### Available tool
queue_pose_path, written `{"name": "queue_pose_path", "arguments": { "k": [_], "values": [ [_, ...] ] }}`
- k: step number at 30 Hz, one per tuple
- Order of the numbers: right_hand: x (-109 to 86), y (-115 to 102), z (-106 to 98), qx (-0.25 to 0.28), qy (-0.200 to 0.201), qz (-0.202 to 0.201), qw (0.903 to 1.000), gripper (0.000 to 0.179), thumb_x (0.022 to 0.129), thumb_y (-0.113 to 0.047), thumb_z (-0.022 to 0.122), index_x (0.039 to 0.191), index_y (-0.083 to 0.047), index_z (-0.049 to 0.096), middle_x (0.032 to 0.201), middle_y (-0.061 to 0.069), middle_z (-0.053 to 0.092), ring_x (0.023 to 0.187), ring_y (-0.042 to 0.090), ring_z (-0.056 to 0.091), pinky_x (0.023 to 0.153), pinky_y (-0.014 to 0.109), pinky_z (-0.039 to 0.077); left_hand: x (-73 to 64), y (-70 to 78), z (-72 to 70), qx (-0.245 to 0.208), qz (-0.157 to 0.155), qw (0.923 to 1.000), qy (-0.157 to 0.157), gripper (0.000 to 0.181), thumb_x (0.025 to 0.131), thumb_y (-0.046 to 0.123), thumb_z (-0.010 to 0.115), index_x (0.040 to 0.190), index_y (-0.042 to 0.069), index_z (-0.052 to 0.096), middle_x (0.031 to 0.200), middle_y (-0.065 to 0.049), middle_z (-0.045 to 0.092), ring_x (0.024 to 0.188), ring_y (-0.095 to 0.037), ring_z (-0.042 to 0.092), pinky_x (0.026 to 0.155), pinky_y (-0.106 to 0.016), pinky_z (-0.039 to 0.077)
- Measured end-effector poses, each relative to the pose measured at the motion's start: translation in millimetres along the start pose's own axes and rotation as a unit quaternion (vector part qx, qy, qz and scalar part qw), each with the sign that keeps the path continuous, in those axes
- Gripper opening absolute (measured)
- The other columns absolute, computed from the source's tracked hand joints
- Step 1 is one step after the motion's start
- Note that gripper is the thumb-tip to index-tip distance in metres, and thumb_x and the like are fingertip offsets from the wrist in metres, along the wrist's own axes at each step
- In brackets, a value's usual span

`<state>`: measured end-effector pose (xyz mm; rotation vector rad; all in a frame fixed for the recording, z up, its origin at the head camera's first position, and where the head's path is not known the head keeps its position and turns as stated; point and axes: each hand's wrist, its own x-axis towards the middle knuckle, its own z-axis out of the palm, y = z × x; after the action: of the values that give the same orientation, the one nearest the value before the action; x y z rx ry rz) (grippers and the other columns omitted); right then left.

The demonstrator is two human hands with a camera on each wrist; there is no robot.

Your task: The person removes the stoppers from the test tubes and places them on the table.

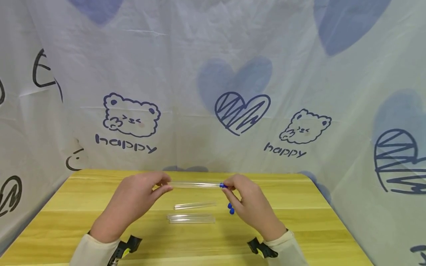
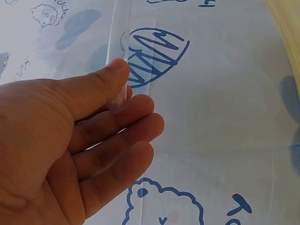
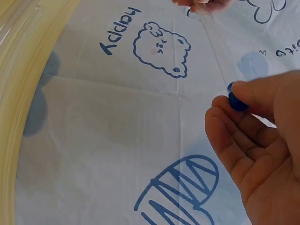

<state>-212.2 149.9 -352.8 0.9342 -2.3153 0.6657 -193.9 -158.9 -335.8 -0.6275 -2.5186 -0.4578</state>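
A clear test tube (image 1: 196, 184) is held level above the far part of the table, between both hands. My left hand (image 1: 141, 195) pinches its left end between thumb and forefinger; in the left wrist view the other fingers of that hand (image 2: 89, 136) are spread loosely below. At the tube's right end sits a blue cap (image 3: 238, 101), which my right hand (image 1: 247, 203) pinches between thumb and forefinger. Several more clear tubes (image 1: 192, 218) lie on the table below, one of them (image 1: 194, 205) slightly apart and tilted. Two blue caps (image 1: 231, 211) lie near the right hand.
The yellow wood-grain table (image 1: 286, 236) has rounded far corners. Behind it and along the sides hangs a pale cloth (image 1: 186, 147) printed with hearts and bears, close to the table's far edge. Dark straps (image 1: 263, 248) wrap both wrists.
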Motion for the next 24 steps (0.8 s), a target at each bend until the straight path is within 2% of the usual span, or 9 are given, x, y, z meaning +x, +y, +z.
{"name": "queue_pose_path", "arguments": {
  "k": [5, 11, 24],
  "values": [
    [-0.9, 1.0, 0.1, 0.015, -0.004, -0.012, 0.9998, 0.015, 0.092, -0.006, 0.077, 0.103, -0.011, 0.067, 0.097, -0.004, 0.068, 0.088, 0.012, 0.064, 0.079, 0.026, 0.058, -0.3, -1.1, 0.2, -0.002, -0.008, 1.0, 0.0, 0.014, 0.089, 0.028, 0.083, 0.097, 0.019, 0.075, 0.088, 0.011, 0.074, 0.071, -0.004, 0.064, 0.063, -0.028, 0.054],
    [-0.7, 0.8, -0.9, 0.018, 0.004, -0.017, 0.9997, 0.015, 0.09, -0.004, 0.074, 0.1, -0.012, 0.068, 0.096, -0.004, 0.068, 0.087, 0.007, 0.061, 0.078, 0.026, 0.058, 0.9, -0.9, -0.6, -0.008, -0.019, 0.9998, -0.009, 0.015, 0.089, 0.028, 0.083, 0.098, 0.018, 0.076, 0.089, 0.01, 0.074, 0.073, -0.005, 0.066, 0.064, -0.03, 0.055],
    [-0.8, 1.5, 1.3, 0.006, 0.015, -0.024, 0.9996, 0.015, 0.087, -0.003, 0.074, 0.098, -0.012, 0.068, 0.094, -0.003, 0.068, 0.085, 0.009, 0.062, 0.076, 0.028, 0.058, 1.5, -0.6, 0.9, -0.009, -0.021, 0.9994, -0.024, 0.013, 0.09, 0.03, 0.082, 0.098, 0.021, 0.076, 0.088, 0.012, 0.074, 0.075, -0.004, 0.066, 0.064, -0.029, 0.055]
  ]
}}
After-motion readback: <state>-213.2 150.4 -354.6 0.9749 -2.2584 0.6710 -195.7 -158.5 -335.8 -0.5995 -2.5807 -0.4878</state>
